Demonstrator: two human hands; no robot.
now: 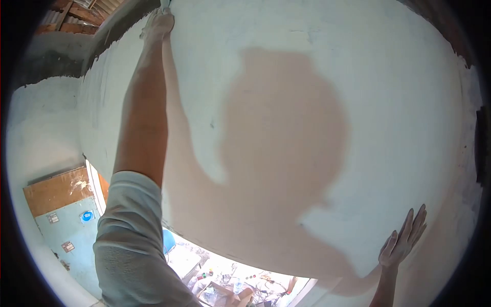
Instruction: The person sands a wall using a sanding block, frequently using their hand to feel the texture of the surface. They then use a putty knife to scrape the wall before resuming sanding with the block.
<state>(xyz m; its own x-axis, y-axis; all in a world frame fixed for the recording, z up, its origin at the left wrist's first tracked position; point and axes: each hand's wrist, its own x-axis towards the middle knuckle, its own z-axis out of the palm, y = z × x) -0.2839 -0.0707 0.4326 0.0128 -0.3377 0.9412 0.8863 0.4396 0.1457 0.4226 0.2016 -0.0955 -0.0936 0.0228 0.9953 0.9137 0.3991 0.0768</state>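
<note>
A large plastered wall (399, 117), pale and smooth, fills most of the view, with the shadow of my head and arm across it. My left arm stretches up to the top left. There my left hand (157, 26), whitened with powder, is closed on a pale blue-grey tool (165, 4) whose working end lies beyond the upper edge, so its kind does not show. At the lower right my right hand (403, 240) is held at the wall with fingers extended and slightly apart, and it holds nothing.
Dark, unplastered strips (115, 30) border the wall at the top. Wooden roof beams (76, 18) show in the upper left corner. Below the wall, an opening reveals a cluttered floor with a cardboard box (220, 291) and a blue container (168, 240). A light blue door (69, 238) stands at left.
</note>
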